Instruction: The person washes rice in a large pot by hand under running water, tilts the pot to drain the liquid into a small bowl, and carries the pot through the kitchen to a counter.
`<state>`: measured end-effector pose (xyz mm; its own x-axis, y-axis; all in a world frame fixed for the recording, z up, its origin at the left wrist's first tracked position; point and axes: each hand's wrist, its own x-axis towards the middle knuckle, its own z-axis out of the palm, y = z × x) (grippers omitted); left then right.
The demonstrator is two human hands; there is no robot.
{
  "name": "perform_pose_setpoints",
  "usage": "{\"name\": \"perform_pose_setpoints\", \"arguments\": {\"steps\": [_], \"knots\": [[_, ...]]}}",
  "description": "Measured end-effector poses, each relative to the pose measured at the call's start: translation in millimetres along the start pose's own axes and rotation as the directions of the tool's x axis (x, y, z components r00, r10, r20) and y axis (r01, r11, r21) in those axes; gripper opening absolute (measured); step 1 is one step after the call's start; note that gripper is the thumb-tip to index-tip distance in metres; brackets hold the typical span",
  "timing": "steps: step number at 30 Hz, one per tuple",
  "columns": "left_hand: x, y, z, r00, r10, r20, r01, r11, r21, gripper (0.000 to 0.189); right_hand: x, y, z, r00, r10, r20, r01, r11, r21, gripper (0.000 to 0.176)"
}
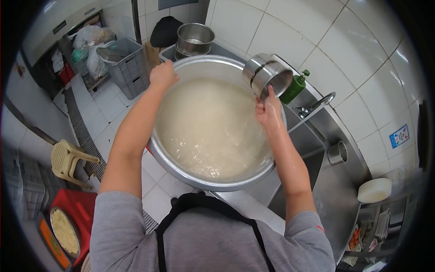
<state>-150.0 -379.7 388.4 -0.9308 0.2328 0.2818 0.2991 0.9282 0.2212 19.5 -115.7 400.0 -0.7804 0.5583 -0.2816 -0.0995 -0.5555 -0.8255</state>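
A wide metal basin full of cloudy, whitish liquid stands in the middle, in front of my body. At its far left rim, my left hand is closed round the edge. My right hand grips a round steel pot, tilted on its side above the basin's right rim. Another steel piece lies against the pot's left side; whether they are separate cannot be made out. Whatever lies beneath the liquid's surface is hidden.
Behind the basin stand stacked steel pots. A green pump bottle, a faucet and a steel cup are by the sink on the right. Grey crates, a beige stool and a red container are at left.
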Motion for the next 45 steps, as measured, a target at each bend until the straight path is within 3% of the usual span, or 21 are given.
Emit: {"name": "perform_pose_setpoints", "arguments": {"steps": [2,3,5,7,9,10,11,12,13,15,16,19,22,23,24,26,28,32,37,39,45], "knots": [[0,1,0,1.000,-0.004,0.012,0.003,1.000,0.013,0.044,6,-14,-22,0.968,0.220,0.117,-0.214,0.975,-0.060,0.022],[0,1,-1,1.000,-0.004,0.006,0.004,1.000,0.011,0.044,9,-20,-36,0.968,0.225,0.111,-0.220,0.974,-0.057,0.022],[-1,1,-2,1.000,-0.002,0.014,0.001,1.000,0.012,0.044,15,-25,-69,0.966,0.064,0.249,-0.078,0.996,0.050,0.019],[0,1,-4,0.999,-0.010,0.041,0.011,1.000,-0.016,0.045,9,-28,-85,0.968,-0.054,0.243,-0.002,0.975,0.223,0.015],[5,-3,-2,0.998,0.019,0.065,-0.018,1.000,-0.017,0.046,8,-30,-91,0.981,-0.114,0.154,0.071,0.962,0.265,0.017],[8,-6,-1,0.996,0.043,0.083,-0.041,0.999,-0.018,0.046,7,-31,-95,0.957,-0.182,0.225,0.097,0.934,0.344,0.019],[11,-8,0,0.994,0.061,0.087,-0.059,0.998,-0.019,0.046,8,-34,-99,0.921,-0.259,0.291,0.120,0.900,0.420,0.022],[14,-11,2,0.990,0.069,0.124,-0.066,0.997,-0.028,0.048,28,-35,-126,0.688,-0.370,0.625,0.043,0.880,0.473,0.027],[16,-15,3,0.983,0.081,0.163,-0.076,0.996,-0.036,0.049,24,-34,-130,0.696,-0.385,0.607,0.062,0.873,0.483,0.027],[20,-22,5,0.967,0.114,0.228,-0.101,0.992,-0.069,0.058,15,-29,-140,0.772,-0.594,0.224,0.415,0.740,0.530,0.029],[21,-28,6,0.964,0.157,0.215,-0.139,0.986,-0.095,0.063,18,-20,-163,0.709,-0.565,0.423,0.300,0.783,0.545,0.030],[28,-43,4,0.910,0.290,0.298,-0.242,0.952,-0.189,0.070,-1,21,-169,0.870,-0.419,0.261,0.206,0.789,0.579,0.040],[25,-48,-1,0.883,0.249,0.398,0.005,0.843,-0.539,0.065,-46,37,-163,0.965,-0.221,0.139,0.125,0.859,0.497,0.056],[16,-38,-12,0.809,0.308,0.500,0.157,0.707,-0.689,0.055,-53,35,-158,0.988,-0.139,0.073,0.089,0.876,0.474,0.056],[24,-51,13,0.887,0.182,0.424,0.242,0.598,-0.764,0.044,-49,41,-160,0.990,-0.143,0.011,0.121,0.874,0.471,0.054],[28,-53,12,0.807,0.295,0.512,0.301,0.540,-0.786,0.039,-48,37,-148,0.984,-0.133,-0.115,0.167,0.912,0.375,0.051],[29,-47,8,0.796,0.294,0.528,0.292,0.579,-0.761,0.036,-56,25,-137,0.969,-0.126,-0.211,0.186,0.938,0.294,0.050],[26,-33,4,0.818,0.219,0.532,0.267,0.675,-0.688,0.033,-69,17,-143,0.978,-0.111,-0.179,0.163,0.937,0.309,0.048],[10,14,5,0.794,0.329,0.510,0.183,0.671,-0.718,0.030,-101,15,-178,0.967,-0.143,-0.213,0.218,0.894,0.392,0.041],[12,30,16,0.767,0.375,0.520,0.151,0.682,-0.716,0.029,-125,4,-189,0.946,-0.149,-0.287,0.269,0.855,0.443,0.024],[-33,127,27,0.708,0.495,0.503,0.113,0.624,-0.773,0.027,-182,-10,-276,0.832,-0.217,-0.511,0.409,0.862,0.300,0.027]]}}
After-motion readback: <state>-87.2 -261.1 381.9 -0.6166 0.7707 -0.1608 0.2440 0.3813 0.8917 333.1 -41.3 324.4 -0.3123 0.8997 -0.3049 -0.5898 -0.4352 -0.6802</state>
